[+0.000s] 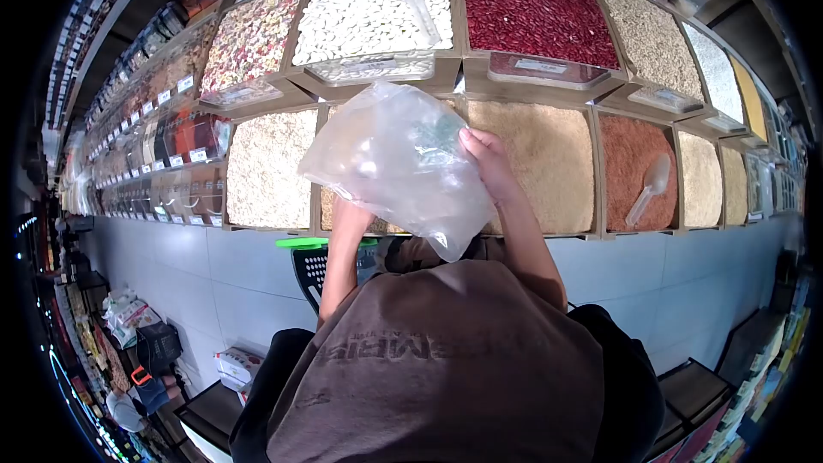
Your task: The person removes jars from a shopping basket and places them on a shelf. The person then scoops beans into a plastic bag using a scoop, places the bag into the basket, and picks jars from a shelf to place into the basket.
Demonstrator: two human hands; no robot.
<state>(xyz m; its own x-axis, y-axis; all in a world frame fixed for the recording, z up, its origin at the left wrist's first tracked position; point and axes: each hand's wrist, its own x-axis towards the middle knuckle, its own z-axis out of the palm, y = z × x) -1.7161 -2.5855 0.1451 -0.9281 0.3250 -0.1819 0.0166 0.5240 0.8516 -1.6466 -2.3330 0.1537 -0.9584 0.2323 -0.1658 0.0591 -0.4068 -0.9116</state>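
A clear plastic bag (399, 159) spreads out in front of me, over the lower row of bins. Its right edge is pinched by my right hand (487, 159), thumb uppermost. My left hand (353, 216) reaches up behind the bag's lower left side, where the film hides its fingers. Under the bag lies a bin of grain, mostly covered. Just right of my right hand is a bin of fine tan grain (553, 167), and left of the bag is a bin of pale flakes (270, 167).
Behind stand bins of white beans (360, 9) with a clear scoop (413, 0), and dark red beans (536, 13). A reddish-brown bin (630, 150) holds another scoop (650, 189). A black basket with a green handle (304, 243) is below my left forearm. Labelled bins line the left.
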